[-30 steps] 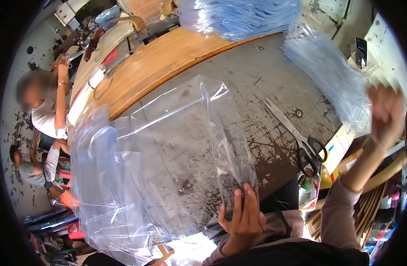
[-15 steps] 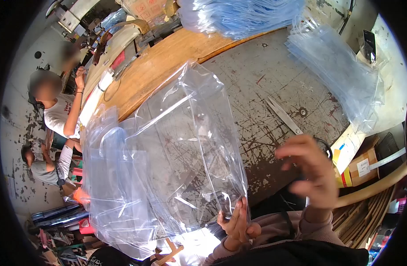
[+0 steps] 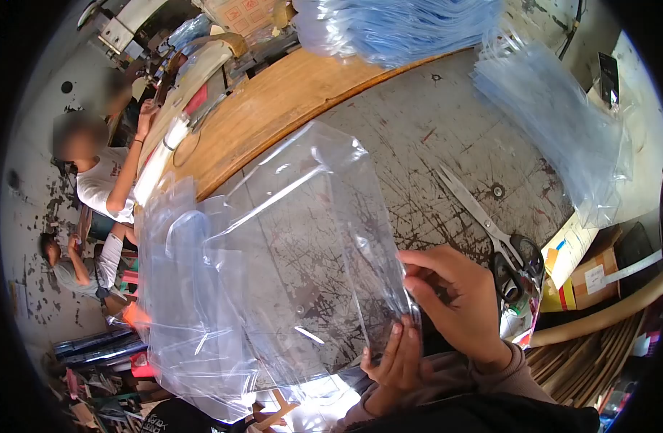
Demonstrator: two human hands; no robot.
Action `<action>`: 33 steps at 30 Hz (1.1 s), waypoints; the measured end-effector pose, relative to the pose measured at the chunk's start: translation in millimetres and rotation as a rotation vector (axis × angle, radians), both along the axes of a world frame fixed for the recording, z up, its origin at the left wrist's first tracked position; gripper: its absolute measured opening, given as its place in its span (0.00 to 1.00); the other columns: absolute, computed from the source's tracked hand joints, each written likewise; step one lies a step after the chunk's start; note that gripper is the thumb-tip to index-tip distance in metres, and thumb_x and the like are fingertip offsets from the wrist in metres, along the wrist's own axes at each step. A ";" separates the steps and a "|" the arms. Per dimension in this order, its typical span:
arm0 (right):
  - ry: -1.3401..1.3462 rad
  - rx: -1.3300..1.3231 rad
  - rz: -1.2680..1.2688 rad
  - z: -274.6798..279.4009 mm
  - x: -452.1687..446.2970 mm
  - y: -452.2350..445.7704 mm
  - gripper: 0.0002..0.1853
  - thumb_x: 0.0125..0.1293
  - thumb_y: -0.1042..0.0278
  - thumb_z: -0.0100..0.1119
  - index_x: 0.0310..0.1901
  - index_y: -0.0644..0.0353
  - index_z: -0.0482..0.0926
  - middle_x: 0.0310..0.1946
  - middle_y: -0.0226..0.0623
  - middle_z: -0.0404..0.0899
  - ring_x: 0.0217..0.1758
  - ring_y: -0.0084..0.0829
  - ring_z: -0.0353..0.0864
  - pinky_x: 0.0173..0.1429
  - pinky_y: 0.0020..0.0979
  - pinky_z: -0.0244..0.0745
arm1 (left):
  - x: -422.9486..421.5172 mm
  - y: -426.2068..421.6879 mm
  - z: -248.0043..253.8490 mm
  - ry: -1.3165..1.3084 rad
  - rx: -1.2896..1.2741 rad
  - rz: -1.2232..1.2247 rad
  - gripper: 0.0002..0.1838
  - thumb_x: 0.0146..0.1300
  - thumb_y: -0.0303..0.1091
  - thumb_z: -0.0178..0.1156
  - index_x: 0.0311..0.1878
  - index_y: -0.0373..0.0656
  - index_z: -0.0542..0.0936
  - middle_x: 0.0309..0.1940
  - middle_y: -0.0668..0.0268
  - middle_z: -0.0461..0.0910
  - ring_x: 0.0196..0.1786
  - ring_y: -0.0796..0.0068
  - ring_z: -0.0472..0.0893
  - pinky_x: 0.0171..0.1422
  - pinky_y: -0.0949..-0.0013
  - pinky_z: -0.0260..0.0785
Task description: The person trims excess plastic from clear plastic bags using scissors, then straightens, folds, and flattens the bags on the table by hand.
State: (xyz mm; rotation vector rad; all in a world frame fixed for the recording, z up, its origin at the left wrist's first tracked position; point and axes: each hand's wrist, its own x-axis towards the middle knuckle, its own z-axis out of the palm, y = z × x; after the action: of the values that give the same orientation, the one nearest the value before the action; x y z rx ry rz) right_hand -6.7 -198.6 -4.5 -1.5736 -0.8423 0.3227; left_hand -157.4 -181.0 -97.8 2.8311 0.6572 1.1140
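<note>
A clear plastic bag (image 3: 310,238) lies spread over the scratched grey table (image 3: 418,115). My left hand (image 3: 398,364) grips its near right corner, fingers closed on the film. Just above and to the right, my right hand (image 3: 454,299) pinches the bag's right edge between thumb and fingers. Black-handled scissors (image 3: 490,227) rest partly opened on the table, beyond my right hand. Left of the bag, a pile of clear plastic sheets (image 3: 194,310) hangs over the table's left edge.
A thick stack of bluish plastic (image 3: 396,29) is at the back, and more plastic bags (image 3: 548,115) lie at the back right. A phone (image 3: 608,79) stands beyond them. Co-workers (image 3: 104,180) sit at the left. A cardboard box (image 3: 598,278) is at the right.
My right hand has come in from the far right, across the scissors, to the bag's right edge. The bag's far end has shifted left and been raised, then dropped a little.
</note>
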 end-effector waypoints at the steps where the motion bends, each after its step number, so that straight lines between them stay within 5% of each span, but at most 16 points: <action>1: -0.013 -0.016 -0.021 -3.0 3.0 -0.9 0.15 0.57 0.81 0.60 0.48 0.62 0.79 0.31 0.37 0.78 0.30 0.26 0.80 0.35 0.24 0.75 | 1.4 -5.4 5.2 0.060 -0.042 -0.020 0.24 0.67 0.48 0.40 0.48 0.40 0.78 0.45 0.60 0.83 0.58 0.73 0.77 0.71 0.46 0.42; 5: 0.144 -0.077 -0.157 -8.5 8.1 -6.8 0.10 0.57 0.82 0.59 0.42 0.64 0.79 0.31 0.38 0.77 0.30 0.26 0.79 0.36 0.25 0.74 | -4.6 -11.5 43.6 0.351 -0.244 -0.167 0.28 0.64 0.57 0.48 0.53 0.43 0.78 0.54 0.59 0.79 0.65 0.72 0.70 0.69 0.41 0.41; 6: 0.091 -0.118 -0.164 -8.3 10.0 -7.6 0.07 0.57 0.82 0.59 0.38 0.65 0.77 0.30 0.38 0.76 0.30 0.27 0.79 0.35 0.25 0.73 | -10.5 -4.3 47.3 0.388 -0.258 -0.294 0.31 0.57 0.59 0.59 0.48 0.39 0.78 0.55 0.50 0.76 0.63 0.65 0.72 0.68 0.33 0.41; 7: 0.090 -0.117 -0.145 -10.1 10.3 -7.6 0.07 0.57 0.82 0.59 0.38 0.65 0.77 0.30 0.38 0.76 0.30 0.27 0.79 0.35 0.25 0.73 | -17.2 4.1 52.9 0.386 -0.261 -0.275 0.31 0.57 0.59 0.59 0.48 0.39 0.78 0.55 0.50 0.76 0.63 0.65 0.72 0.68 0.33 0.41; 9: -0.070 -0.159 -0.194 -14.7 9.8 -6.6 0.07 0.56 0.83 0.59 0.37 0.64 0.76 0.30 0.38 0.75 0.28 0.28 0.78 0.34 0.26 0.72 | -33.7 23.9 69.5 0.444 -0.193 -0.558 0.24 0.59 0.50 0.57 0.52 0.43 0.79 0.54 0.57 0.78 0.66 0.69 0.69 0.70 0.42 0.49; 11: -0.141 -0.164 -0.173 -11.0 8.0 -4.7 0.08 0.56 0.85 0.59 0.36 0.64 0.75 0.30 0.38 0.74 0.26 0.29 0.77 0.32 0.27 0.72 | -57.4 53.2 108.4 0.470 -0.361 -0.680 0.19 0.63 0.45 0.58 0.50 0.42 0.79 0.58 0.58 0.75 0.59 0.64 0.76 0.67 0.40 0.58; 13: -0.213 -0.170 -0.156 -10.8 4.1 -3.7 0.09 0.55 0.86 0.58 0.37 0.64 0.75 0.32 0.40 0.73 0.30 0.33 0.77 0.34 0.29 0.71 | -67.9 75.8 139.5 0.728 -0.253 -0.676 0.19 0.63 0.40 0.58 0.55 0.45 0.78 0.56 0.68 0.78 0.59 0.72 0.77 0.68 0.31 0.47; 15: -0.270 -0.153 -0.145 -12.8 -2.5 -1.1 0.09 0.54 0.86 0.58 0.37 0.64 0.74 0.32 0.41 0.72 0.31 0.36 0.76 0.35 0.30 0.71 | -50.5 94.2 169.7 0.908 0.397 -0.676 0.30 0.56 0.52 0.61 0.62 0.53 0.73 0.63 0.62 0.70 0.67 0.62 0.68 0.67 0.24 0.38; 16: -0.333 -0.143 -0.143 -12.5 -6.2 -0.3 0.10 0.53 0.87 0.57 0.37 0.65 0.74 0.33 0.42 0.71 0.33 0.38 0.75 0.35 0.31 0.71 | -33.8 99.4 181.2 0.907 0.396 -0.671 0.30 0.56 0.52 0.61 0.62 0.53 0.73 0.63 0.62 0.70 0.67 0.62 0.68 0.67 0.24 0.38; 18: -0.393 -0.132 -0.137 -5.4 -12.3 0.7 0.10 0.53 0.87 0.57 0.37 0.65 0.74 0.33 0.42 0.71 0.34 0.40 0.74 0.36 0.32 0.71 | 10.4 108.8 197.2 0.779 0.296 -0.762 0.17 0.56 0.41 0.60 0.46 0.42 0.80 0.51 0.62 0.78 0.60 0.72 0.74 0.70 0.47 0.56; 21: -0.490 -0.131 -0.139 -0.2 -17.2 -1.7 0.11 0.51 0.88 0.58 0.37 0.67 0.74 0.32 0.43 0.71 0.34 0.41 0.73 0.36 0.33 0.71 | 77.3 127.7 205.2 0.744 0.352 -0.820 0.12 0.55 0.35 0.59 0.41 0.42 0.81 0.42 0.67 0.81 0.55 0.73 0.77 0.71 0.56 0.57; 25: -0.456 -0.082 -0.114 -7.2 -14.0 -4.6 0.11 0.52 0.86 0.60 0.38 0.66 0.75 0.33 0.43 0.71 0.33 0.40 0.74 0.35 0.32 0.71 | 120.0 176.9 169.3 0.828 0.157 -0.902 0.08 0.57 0.35 0.60 0.38 0.45 0.82 0.34 0.68 0.81 0.48 0.71 0.78 0.66 0.61 0.59; 27: -0.333 -0.117 -0.104 -11.1 -8.0 -5.8 0.11 0.54 0.85 0.61 0.38 0.65 0.75 0.33 0.43 0.71 0.32 0.40 0.75 0.33 0.31 0.72 | 133.8 188.0 163.3 0.899 -0.218 -1.023 0.07 0.58 0.35 0.59 0.38 0.48 0.82 0.30 0.69 0.82 0.43 0.69 0.78 0.59 0.65 0.61; 33: 0.019 -0.236 0.069 2.1 7.6 -10.0 0.14 0.56 0.81 0.62 0.46 0.61 0.77 0.30 0.36 0.74 0.29 0.27 0.77 0.32 0.25 0.72 | 141.6 192.7 153.3 0.837 -0.310 -1.112 0.03 0.58 0.34 0.60 0.33 0.49 0.80 0.27 0.73 0.81 0.38 0.70 0.79 0.50 0.64 0.60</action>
State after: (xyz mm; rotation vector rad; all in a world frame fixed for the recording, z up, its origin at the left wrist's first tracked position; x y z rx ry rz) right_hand 1.0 -208.6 -2.3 -1.7589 -0.8691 0.5005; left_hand -15.8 11.7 55.5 2.5456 -0.6770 -0.3166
